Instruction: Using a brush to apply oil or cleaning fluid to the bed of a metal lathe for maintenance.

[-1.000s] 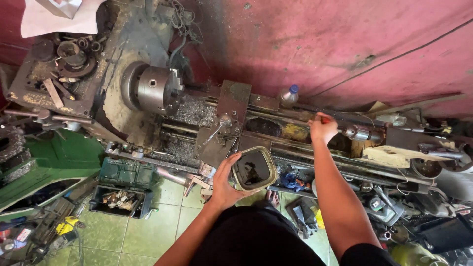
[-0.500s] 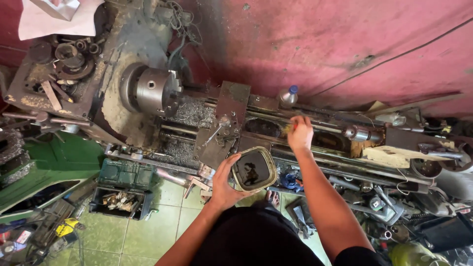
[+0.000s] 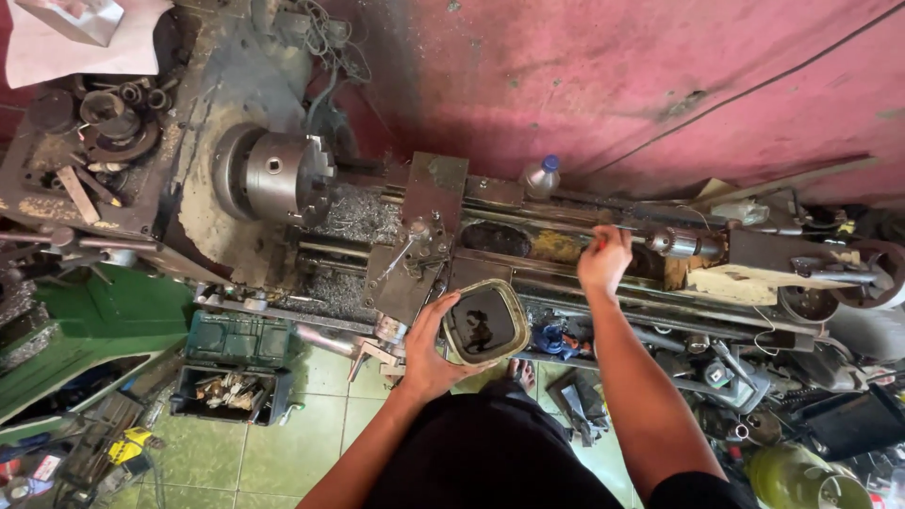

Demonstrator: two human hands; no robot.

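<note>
My left hand (image 3: pixel 424 351) grips a squarish cut-open container (image 3: pixel 486 323) with dark oily liquid inside, held level in front of the lathe (image 3: pixel 283 188). My right hand (image 3: pixel 604 258) reaches over the lathe bed and is closed on a thin tool with a reddish handle, its tip pointing at the bed near the tailstock chuck (image 3: pixel 681 243). The lathe's round chuck (image 3: pixel 278 175) sits to the left, with metal chips beneath it.
A plastic bottle (image 3: pixel 540 175) stands against the pink wall behind the bed. A green toolbox (image 3: pixel 236 339) and an open tray of parts (image 3: pixel 231 391) lie on the tiled floor at left. Scrap metal and tools crowd the right side.
My right hand has moved left along the lathe bed, from near the tailstock toward the carriage. The left hand and the container have stayed put.
</note>
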